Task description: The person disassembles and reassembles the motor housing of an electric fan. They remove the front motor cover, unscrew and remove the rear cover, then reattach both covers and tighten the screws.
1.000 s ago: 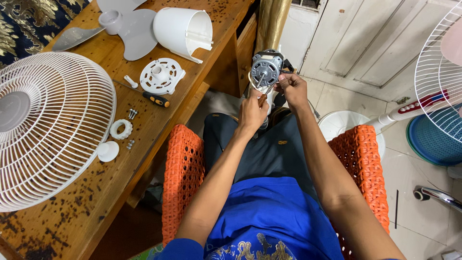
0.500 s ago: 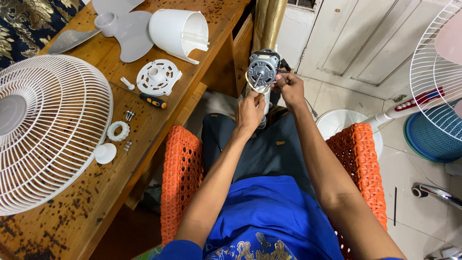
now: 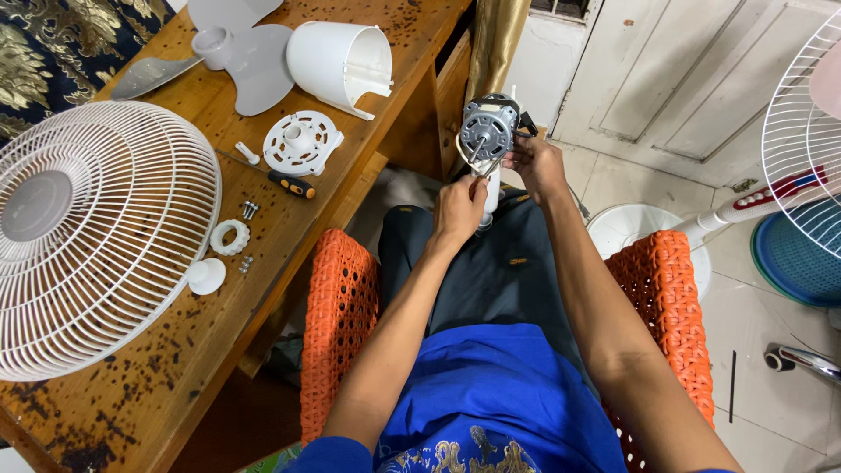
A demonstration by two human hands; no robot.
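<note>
I sit on an orange woven chair and hold a bare grey fan motor above my knees, its shaft facing me. My right hand grips the motor's right side. My left hand is closed around the white neck just under the motor. On the wooden table to my left lie a white fan grille, a grey fan blade, a white motor housing, a round white plate and an orange-handled screwdriver.
A white ring nut, a white cap and a few screws lie by the grille. To the right stand another white fan with its round base, and a blue basket on the tiled floor.
The view has shifted a little. Both hands stay on the motor, which sits about where it was before.
</note>
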